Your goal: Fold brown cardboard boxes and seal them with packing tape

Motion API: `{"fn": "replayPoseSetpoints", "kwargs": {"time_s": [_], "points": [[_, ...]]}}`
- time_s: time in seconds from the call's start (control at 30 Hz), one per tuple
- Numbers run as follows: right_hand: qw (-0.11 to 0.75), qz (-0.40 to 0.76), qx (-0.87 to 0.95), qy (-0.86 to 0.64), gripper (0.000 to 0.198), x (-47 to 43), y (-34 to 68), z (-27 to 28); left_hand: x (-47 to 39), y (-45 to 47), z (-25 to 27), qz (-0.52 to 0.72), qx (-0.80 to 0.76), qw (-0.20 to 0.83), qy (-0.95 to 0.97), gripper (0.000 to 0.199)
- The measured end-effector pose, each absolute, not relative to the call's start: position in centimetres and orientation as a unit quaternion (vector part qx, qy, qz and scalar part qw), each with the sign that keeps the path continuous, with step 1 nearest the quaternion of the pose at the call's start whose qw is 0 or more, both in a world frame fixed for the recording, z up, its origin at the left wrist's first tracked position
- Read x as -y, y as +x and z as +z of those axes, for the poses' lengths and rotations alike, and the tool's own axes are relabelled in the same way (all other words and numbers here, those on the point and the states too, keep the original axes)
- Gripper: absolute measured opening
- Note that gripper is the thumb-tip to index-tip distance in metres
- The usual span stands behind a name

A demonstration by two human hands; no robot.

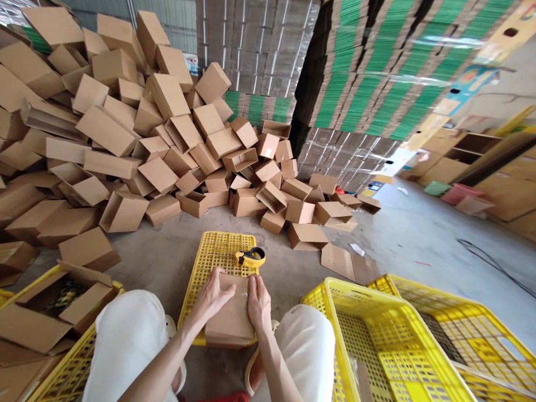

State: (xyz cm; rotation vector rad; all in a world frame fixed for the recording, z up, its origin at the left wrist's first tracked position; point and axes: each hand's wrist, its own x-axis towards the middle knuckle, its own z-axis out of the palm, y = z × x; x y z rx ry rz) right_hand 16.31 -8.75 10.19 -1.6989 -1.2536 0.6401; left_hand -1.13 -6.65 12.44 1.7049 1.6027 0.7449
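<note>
A small cardboard box (229,321) with its top flaps closed rests on a yellow plastic crate (195,285), which lies bottom-up between my knees. My left hand (215,296) grips the box's far left edge, its thumb lying across the top. On the opposite side, my right hand (258,301) has its fingers curled against the right edge. Just beyond the box, a yellow and black tape dispenser (251,257) lies on the crate, touched by neither hand.
Many cardboard boxes (167,167) are heaped ahead and left. A yellow crate (335,312) stands at my right with another crate (469,329) beside it. On my left, an open box (36,321) sits in a crate. Flattened cardboard stacks (360,67) rise behind.
</note>
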Motion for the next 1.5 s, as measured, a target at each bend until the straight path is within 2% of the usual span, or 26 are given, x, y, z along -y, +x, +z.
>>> {"fn": "replayPoseSetpoints", "kwargs": {"time_s": [0.27,0.47,0.63,0.93,1.1,1.23,1.33,1.5], "points": [[0.467,0.261,0.517,-0.668,0.054,8.9,16.3,10.3,6.5,-2.5,14.7,0.202,-0.592,0.494,0.604,0.062],[0.469,0.258,0.517,-0.668,0.049,8.9,16.3,10.5,6.7,-3.5,16.6,0.181,-0.551,0.557,0.595,0.077],[0.463,0.264,0.515,-0.671,0.048,8.9,16.3,10.5,6.8,-3.6,15.9,0.203,-0.549,0.561,0.585,0.075],[0.464,0.248,0.523,-0.67,0.049,8.9,16.3,10.4,7.1,-1.2,14.6,0.286,-0.611,0.492,0.549,0.053],[0.465,0.237,0.523,-0.674,0.051,8.7,16.3,10.0,7.1,-0.8,14.4,0.314,-0.616,0.468,0.549,0.051],[0.475,0.226,0.52,-0.673,0.051,8.6,16.3,9.6,7.3,-1.0,15.2,0.298,-0.609,0.492,0.546,0.052],[0.479,0.222,0.518,-0.672,0.05,8.6,16.3,9.3,7.5,-1.6,15.4,0.28,-0.599,0.531,0.531,0.063],[0.476,0.225,0.512,-0.679,0.05,8.7,16.3,9.0,7.4,-2.6,14.8,0.293,-0.535,0.575,0.546,0.094]]}}
